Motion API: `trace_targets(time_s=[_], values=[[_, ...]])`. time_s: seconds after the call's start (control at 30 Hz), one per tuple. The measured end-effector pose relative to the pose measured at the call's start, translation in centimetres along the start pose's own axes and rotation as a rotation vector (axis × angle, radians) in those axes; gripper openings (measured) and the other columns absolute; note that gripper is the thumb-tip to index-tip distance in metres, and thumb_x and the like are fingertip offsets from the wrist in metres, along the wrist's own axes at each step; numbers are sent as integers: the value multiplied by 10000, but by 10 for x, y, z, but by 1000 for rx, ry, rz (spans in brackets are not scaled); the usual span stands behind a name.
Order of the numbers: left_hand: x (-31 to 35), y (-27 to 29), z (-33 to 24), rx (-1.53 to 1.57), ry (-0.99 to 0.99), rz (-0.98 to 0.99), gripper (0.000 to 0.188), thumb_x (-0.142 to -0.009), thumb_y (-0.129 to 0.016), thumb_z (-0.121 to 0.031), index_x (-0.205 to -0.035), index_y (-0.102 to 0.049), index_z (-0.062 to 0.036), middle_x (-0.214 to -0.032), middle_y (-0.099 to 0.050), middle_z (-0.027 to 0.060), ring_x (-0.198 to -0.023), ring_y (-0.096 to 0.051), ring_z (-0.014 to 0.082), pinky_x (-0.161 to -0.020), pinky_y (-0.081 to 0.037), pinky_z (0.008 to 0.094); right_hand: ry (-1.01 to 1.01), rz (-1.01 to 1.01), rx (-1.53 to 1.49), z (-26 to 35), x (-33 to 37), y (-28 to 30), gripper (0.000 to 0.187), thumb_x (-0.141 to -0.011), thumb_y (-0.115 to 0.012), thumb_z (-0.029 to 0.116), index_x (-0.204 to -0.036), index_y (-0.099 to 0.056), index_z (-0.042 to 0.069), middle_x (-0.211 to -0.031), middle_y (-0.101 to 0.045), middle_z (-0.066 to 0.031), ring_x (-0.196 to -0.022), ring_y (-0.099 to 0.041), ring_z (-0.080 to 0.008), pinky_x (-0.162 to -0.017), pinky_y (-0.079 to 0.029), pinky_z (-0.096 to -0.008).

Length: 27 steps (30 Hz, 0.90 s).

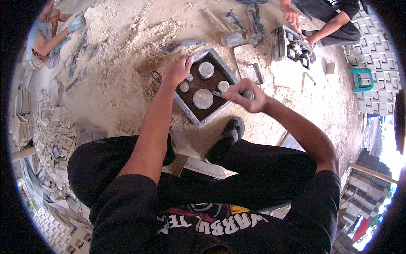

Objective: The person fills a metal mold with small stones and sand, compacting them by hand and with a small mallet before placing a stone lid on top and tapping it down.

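Note:
A square grey mould frame (188,111) lies turned cornerwise on the dusty ground before me. Dark, soil-like material (215,78) fills it around several round grey pieces, the largest being a disc (203,99) near the front. My left hand (175,73) is closed over the frame's upper left edge, next to a small cylinder (185,87). Over the right side of the frame, my right hand (246,96) grips a small hand tool with a narrow metal blade (218,93). The blade's end is between the large disc and a smaller one (223,86). Slight blur softens the right hand.
Beyond the frame lie a hammer-like tool (232,40) and a flat trowel (256,73). A co-worker's hand (312,39) is at another mould (277,44), upper right. Someone sits at upper left. A teal stool (362,80) stands by stacked grey blocks (372,46). Rubble (50,127) lies left.

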<state>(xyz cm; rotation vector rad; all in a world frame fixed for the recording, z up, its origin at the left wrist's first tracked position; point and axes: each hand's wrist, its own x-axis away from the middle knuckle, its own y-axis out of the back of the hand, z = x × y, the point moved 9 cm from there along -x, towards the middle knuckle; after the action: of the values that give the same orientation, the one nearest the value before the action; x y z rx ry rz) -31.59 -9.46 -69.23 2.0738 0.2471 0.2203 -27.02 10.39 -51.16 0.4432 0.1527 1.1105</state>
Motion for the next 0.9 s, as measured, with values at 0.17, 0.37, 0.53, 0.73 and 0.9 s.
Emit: trace_targets(time_s=[0.17,0.37,0.53,0.73,0.9], values=[[1,5,-4,-27,-64,-98,544,-931,-317,-511,-1022,-613,-64,-945,-639,236,-906,-609,415,-808,-476,510,114,195,12,12,10,2,306,-899,-525,150,-654,-529,-33,-529,-453,-56,-493,-415,-137,-484,-330,-310],[-2,2,12,-50,-30,-59,566,-929,-311,-522,-982,-632,-59,-927,-643,232,-893,-614,409,-801,-478,512,210,166,49,27,-2,-2,299,-828,-603,186,-611,-528,-5,-524,-428,-73,-522,-440,-137,-517,-336,-318],[2,3,1,9,28,11,565,-928,-308,-522,-1003,-638,-69,-950,-645,221,-936,-608,392,-834,-473,498,131,-33,-121,11,0,-6,303,-801,-572,163,-580,-426,16,-533,-439,-71,-521,-452,-175,-511,-339,-327],[5,11,-3,-10,15,35,582,-926,-298,-537,-1050,-634,-78,-996,-638,218,-975,-597,383,-861,-466,492,120,201,-106,13,7,-40,271,-782,-555,112,-582,-411,0,-524,-416,-126,-468,-444,-249,-477,-332,-375],[2,2,-4,-5,34,56,579,-934,-284,-524,-1056,-637,-82,-987,-646,206,-955,-608,380,-856,-470,486,290,242,-119,14,13,-46,255,-789,-550,127,-608,-418,6,-550,-412,-134,-498,-439,-311,-494,-338,-380]])
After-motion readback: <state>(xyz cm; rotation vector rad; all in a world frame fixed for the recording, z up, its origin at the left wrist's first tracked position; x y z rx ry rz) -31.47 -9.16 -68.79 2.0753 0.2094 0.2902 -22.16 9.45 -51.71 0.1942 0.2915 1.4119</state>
